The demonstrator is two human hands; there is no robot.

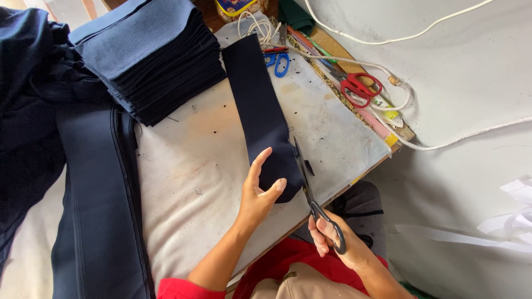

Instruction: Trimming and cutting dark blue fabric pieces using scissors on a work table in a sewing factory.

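Stained white surface point(194, 166) fills mid-frame; my left hand point(259, 194) pinches the navy fabric strip's point(257, 105) lower end at centre, while my right hand point(335, 238) grips black scissors point(307, 185), blades against its edge.

Red scissors point(360, 88), blue scissors point(280, 62) (smaller), stacked navy cloth point(152, 55), white cord point(399, 39).
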